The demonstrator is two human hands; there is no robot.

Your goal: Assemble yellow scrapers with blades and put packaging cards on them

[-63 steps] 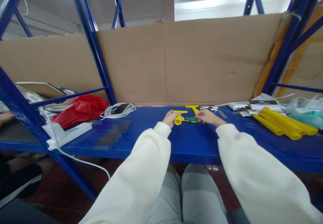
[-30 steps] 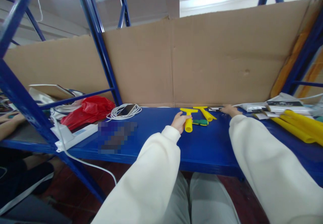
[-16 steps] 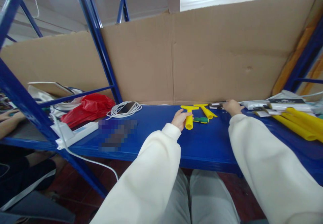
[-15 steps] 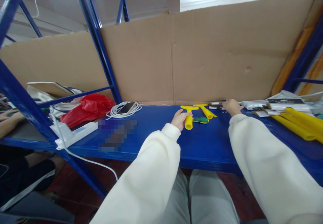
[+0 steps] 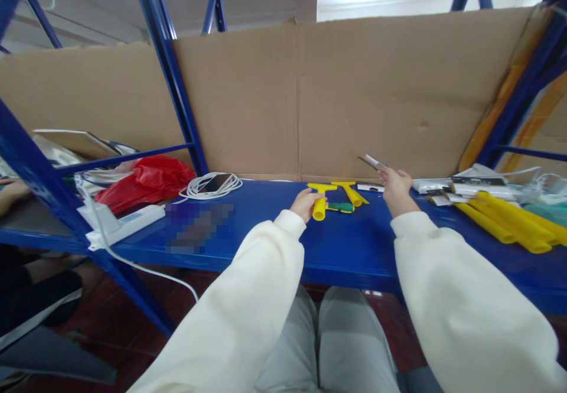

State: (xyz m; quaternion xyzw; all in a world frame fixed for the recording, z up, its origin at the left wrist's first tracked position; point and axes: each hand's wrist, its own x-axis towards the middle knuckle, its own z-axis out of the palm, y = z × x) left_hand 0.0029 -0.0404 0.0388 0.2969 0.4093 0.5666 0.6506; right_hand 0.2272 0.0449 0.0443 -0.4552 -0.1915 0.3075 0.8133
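Note:
My left hand point(image 5: 304, 204) is closed around a yellow T-shaped scraper handle point(image 5: 319, 207), its round open end pointing towards me. My right hand point(image 5: 396, 185) is raised over the back of the blue table point(image 5: 354, 245), pinching a thin flat strip point(image 5: 373, 162), pale with a dark end, which points up and left. A second yellow T-shaped handle point(image 5: 353, 195) lies just behind the first. Beside it is a green-handled tool point(image 5: 341, 207), probably a screwdriver, partly hidden by the held handle. Another white and dark strip point(image 5: 370, 187) lies flat near the cardboard.
Yellow tubes point(image 5: 509, 218) and packaged strips point(image 5: 481, 187) lie at the right. Leftward are a coiled white cable point(image 5: 212, 187) with a phone on it, a red plastic bag point(image 5: 153, 180) and a white power strip point(image 5: 133, 221). A cardboard wall point(image 5: 354, 97) closes the back. Another person's hand point(image 5: 13, 195) shows far left.
My right hand has lifted off the table with a strip in its fingers, moving up and slightly left. My left hand keeps hold of the scraper handle; the view has shifted slightly.

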